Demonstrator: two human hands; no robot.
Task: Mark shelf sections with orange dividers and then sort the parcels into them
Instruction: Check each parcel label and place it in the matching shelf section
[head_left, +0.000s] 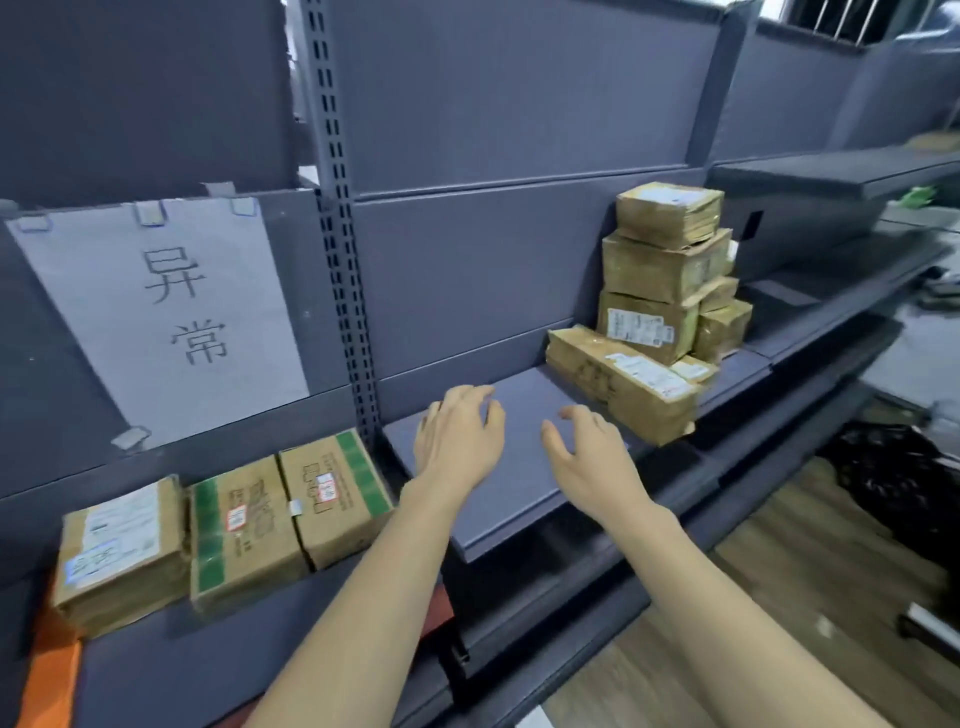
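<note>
Left hand (460, 434): we see it reached out over the grey shelf (519, 499), fingers spread and loosely bent, holding nothing.
Right hand (589, 452): beside the left one, over the same shelf, fingers apart and relaxed, holding nothing; we cannot tell whether either palm touches the surface.
Parcel stack (667, 270): brown taped boxes piled at the right end of that shelf, against the back panel.
Long parcel (623, 387): lies flat in front of the stack, its near corner past the shelf edge, just right of our right hand.
Left-bay parcels (223, 530): three cartons side by side on the neighbouring shelf, two with green tape.
Orange divider (49, 670): at the far left edge, below the leftmost carton; only part shows.
Paper sign (161, 312): clipped to the back panel above the left-bay parcels, handwritten characters.
</note>
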